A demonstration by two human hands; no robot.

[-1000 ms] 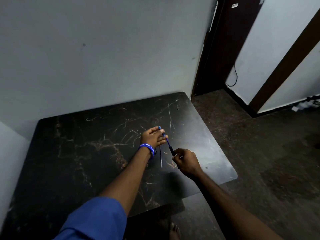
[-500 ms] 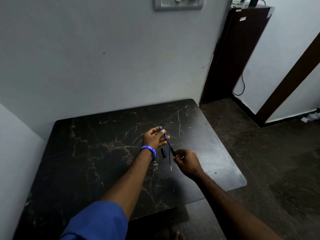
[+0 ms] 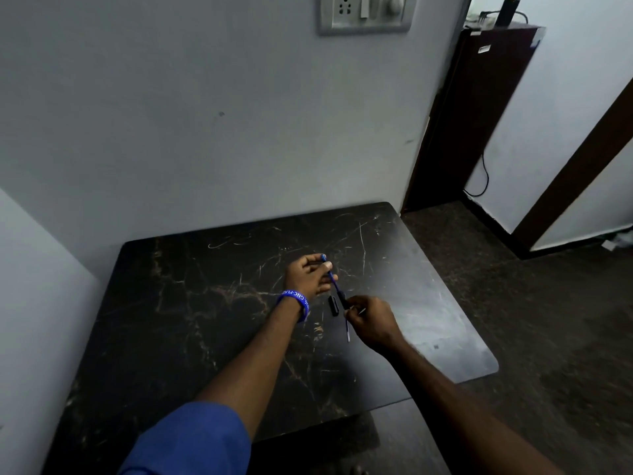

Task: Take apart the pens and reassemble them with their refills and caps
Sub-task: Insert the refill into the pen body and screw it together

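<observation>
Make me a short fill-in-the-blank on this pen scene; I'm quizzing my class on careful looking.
1. Both hands hold one pen whose barrel is coloured ____.
2. The wristband sits on the ____ arm.
3. The small black cap lies on the ____, between the two hands.
4. The thin refill lies on the table beside the ____ hand.

Missing words: blue; left; table; right

Two bare forearms reach forward from the bottom of the view. The left arm has a blue short sleeve covering the upper arm. On the left wrist sits a blue rubber wristband with white lettering, too small to read fully. The right arm shows no sleeve.
</observation>
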